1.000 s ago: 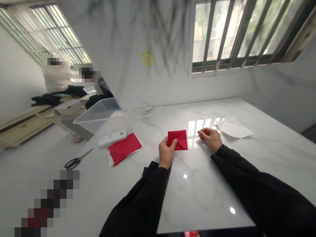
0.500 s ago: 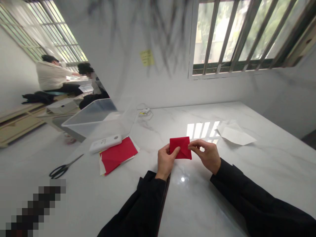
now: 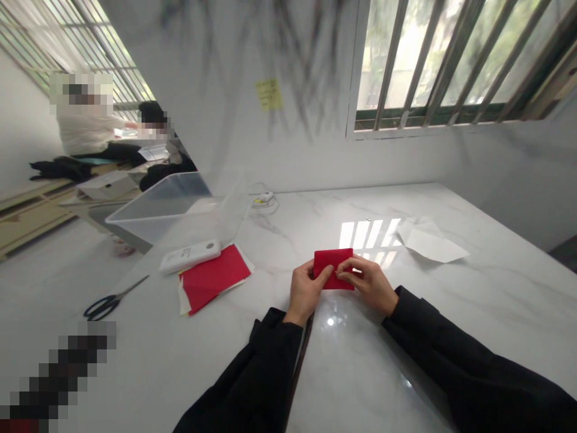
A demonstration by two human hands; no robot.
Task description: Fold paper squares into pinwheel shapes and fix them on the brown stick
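Observation:
A small folded piece of red paper (image 3: 332,258) is held up above the white marbled table (image 3: 360,373). My left hand (image 3: 307,290) grips its left side, thumb on the front face and fingers behind. My right hand (image 3: 370,282) is at the right part of the paper, its thumb and index finger closed together over the front face; whether they pinch a layer of it is too small to tell. To the left lie red and white sheets (image 3: 215,278) in a loose stack, with a white device (image 3: 192,255) at their upper edge.
Black-handled scissors (image 3: 106,305) lie at the left. A clear plastic bin (image 3: 157,210) stands behind the sheets. A crumpled white sheet (image 3: 433,242) is at the back right, a cable (image 3: 265,198) by the wall. Two people sit in the left background.
My right hand has moved left, from the paper's right edge onto its front face. My left hand keeps its hold. The view has shifted slightly.

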